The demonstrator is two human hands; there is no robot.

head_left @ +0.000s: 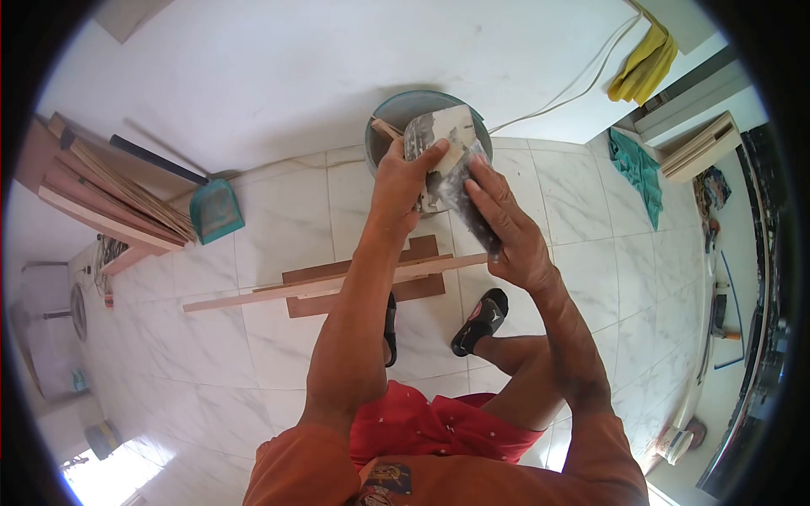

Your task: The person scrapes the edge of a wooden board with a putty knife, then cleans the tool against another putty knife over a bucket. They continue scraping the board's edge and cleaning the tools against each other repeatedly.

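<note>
My left hand (398,185) is closed around a whitish, flat-sided piece (451,126) with a rounded corner and dark smears; its exact kind I cannot tell. Pressed against that piece is a flat grey scraper (470,207), smeared and dusty, gripped in my right hand (510,219) with the fingers laid along its face. Both things are held over a grey-green bucket (393,108), partly hiding it. A strip of wood (386,128) pokes up from the bucket beside my left hand.
Below my arms, a long wooden strip (228,300) lies across brown boards (422,287) near my feet. Leaning boards (101,202) and a teal dustpan (217,211) stand left. Right are a teal cloth (634,169), a wooden box (700,148) and a hanging yellow cloth (645,67).
</note>
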